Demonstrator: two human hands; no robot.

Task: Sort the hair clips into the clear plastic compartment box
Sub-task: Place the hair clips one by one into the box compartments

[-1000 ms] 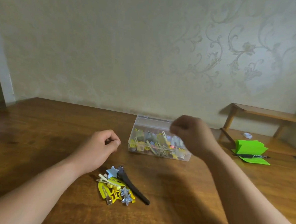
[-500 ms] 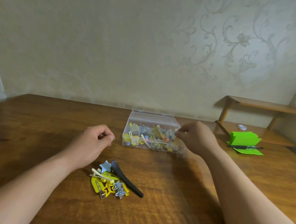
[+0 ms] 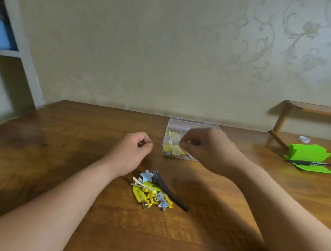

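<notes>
Looks like a room in a home: a worn wooden table point(image 3: 62, 157) pushed up against a wall point(image 3: 165, 47) papered with a pale floral scroll pattern. At the left edge there's a white shelf unit point(image 3: 19, 54) with something blue in it, and at the right a small wooden desk shelf point(image 3: 307, 110), green paper point(image 3: 308, 155) and a pen point(image 3: 311, 163).

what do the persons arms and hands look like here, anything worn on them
Both forearms are bare up to the frame edge: no sleeves show. The left hand and the right hand wear no gloves. No watch, bracelet or ring is visible, though the right hand is blurred, so a thin ring could be missed. No markings or tape show on either arm.
</notes>
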